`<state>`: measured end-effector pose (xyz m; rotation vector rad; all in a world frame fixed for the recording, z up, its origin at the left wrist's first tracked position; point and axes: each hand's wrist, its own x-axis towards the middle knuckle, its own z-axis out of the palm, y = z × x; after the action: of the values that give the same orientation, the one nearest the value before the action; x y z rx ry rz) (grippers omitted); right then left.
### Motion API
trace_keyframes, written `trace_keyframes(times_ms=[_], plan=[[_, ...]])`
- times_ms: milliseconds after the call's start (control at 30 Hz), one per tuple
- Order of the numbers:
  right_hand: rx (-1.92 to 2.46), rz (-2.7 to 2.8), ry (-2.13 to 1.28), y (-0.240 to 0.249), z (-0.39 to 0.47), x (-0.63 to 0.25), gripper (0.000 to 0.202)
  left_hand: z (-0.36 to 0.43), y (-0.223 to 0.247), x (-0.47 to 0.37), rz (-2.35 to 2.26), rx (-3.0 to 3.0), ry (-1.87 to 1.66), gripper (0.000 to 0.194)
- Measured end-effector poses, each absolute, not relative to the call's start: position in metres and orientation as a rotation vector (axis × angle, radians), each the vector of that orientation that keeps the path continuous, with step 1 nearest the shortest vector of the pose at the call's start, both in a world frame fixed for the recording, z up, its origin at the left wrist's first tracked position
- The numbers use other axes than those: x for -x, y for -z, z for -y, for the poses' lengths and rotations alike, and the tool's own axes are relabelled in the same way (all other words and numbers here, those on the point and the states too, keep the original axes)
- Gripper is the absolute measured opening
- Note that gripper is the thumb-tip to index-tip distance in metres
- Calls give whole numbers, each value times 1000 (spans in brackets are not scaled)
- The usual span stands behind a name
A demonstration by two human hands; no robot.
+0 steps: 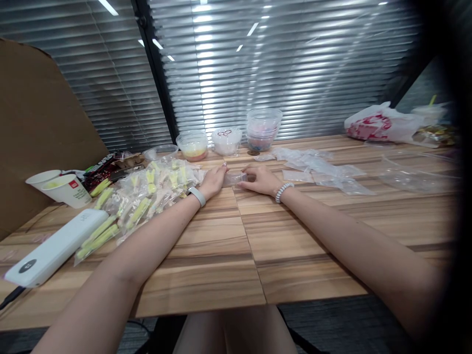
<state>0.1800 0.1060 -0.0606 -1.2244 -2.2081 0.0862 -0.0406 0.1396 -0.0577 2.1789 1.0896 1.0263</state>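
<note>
A small clear plastic bag (233, 179) lies on the wooden table between my two hands. My left hand (214, 181) is at its left end, fingers together and pressed down near it. On the right, my right hand (261, 180) pinches the bag's other end between thumb and fingers. Just left of my left hand is a pile of clear packets (151, 189) with yellow and pale items inside. Several flat clear bags (324, 167) are spread to the right of my right hand.
Clear bowls (192, 146) and stacked tubs (263, 130) stand along the blinds. Paper cups (70, 189), a white device (57, 246) with a cable and a cardboard panel (40, 118) are at the left. A white-and-red plastic bag (379, 124) sits at the back right.
</note>
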Motion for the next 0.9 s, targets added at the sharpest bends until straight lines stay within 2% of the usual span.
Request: trace_keyframes(times_ms=[600,900], plan=[[1031,2174,184,72,-117,-184,31,-142,64,40,-1103,-2179,-1115,42],[1071,2140,200,69,-114,-183,43,-143,65,40,-1091,-2175,-1143,42]])
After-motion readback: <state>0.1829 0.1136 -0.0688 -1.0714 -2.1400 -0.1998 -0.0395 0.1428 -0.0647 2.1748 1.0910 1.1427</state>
